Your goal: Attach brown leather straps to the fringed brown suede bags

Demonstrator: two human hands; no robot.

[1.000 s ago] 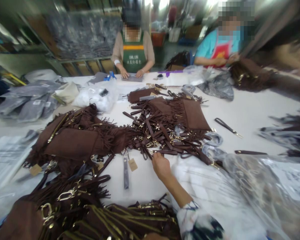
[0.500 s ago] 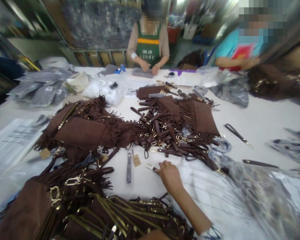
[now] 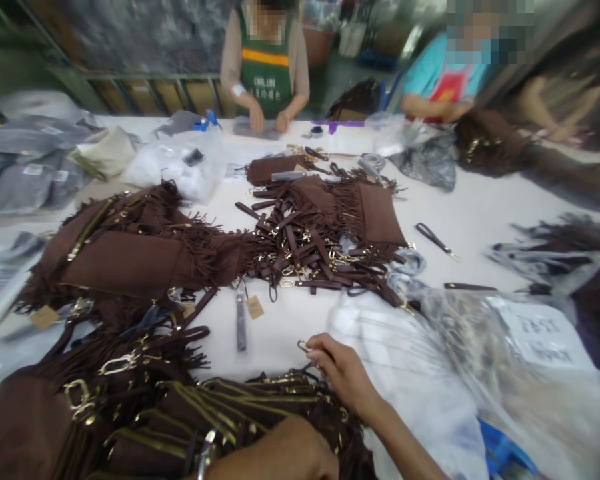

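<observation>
While people (image 3: 266,77) line a white table (image 3: 275,327), the right grip (image 3: 345,373) pinches a clasp (image 3: 303,346), left grip (image 3: 293,450) unclear.

Soft, diffuse light brightens the counter (image 3: 473,210), leaving faint shadows; the background is dimmer. Smeary, stretched blur distorts the outer edges, the middle is sharper, and writing on the paper (image 3: 540,323) is unreadable.
</observation>
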